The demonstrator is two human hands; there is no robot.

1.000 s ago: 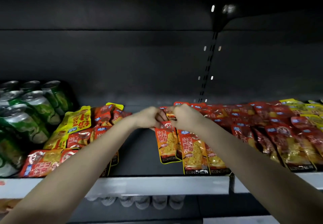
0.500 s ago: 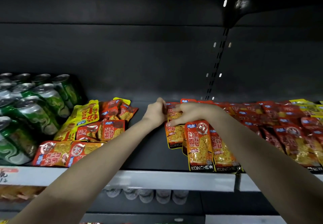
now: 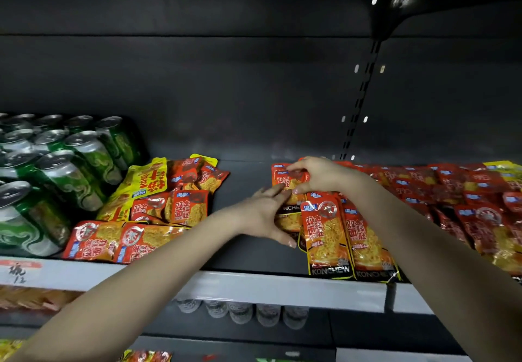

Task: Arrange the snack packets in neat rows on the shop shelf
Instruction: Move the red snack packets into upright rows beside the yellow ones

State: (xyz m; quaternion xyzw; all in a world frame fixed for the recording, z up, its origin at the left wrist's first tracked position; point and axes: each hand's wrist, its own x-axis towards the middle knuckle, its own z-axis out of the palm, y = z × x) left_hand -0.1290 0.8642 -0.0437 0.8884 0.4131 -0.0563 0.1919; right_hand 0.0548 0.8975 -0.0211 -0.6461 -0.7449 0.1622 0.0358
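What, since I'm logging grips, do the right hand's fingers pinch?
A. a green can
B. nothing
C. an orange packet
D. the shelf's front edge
C: the right hand pinches the top of an orange packet at the back of the row.

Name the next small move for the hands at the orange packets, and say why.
Probably set the rear packet down square behind the front packet. The right hand pinches it, it sits left of that packet's line, and the left hand, fingers straight, steadies the lower packets.
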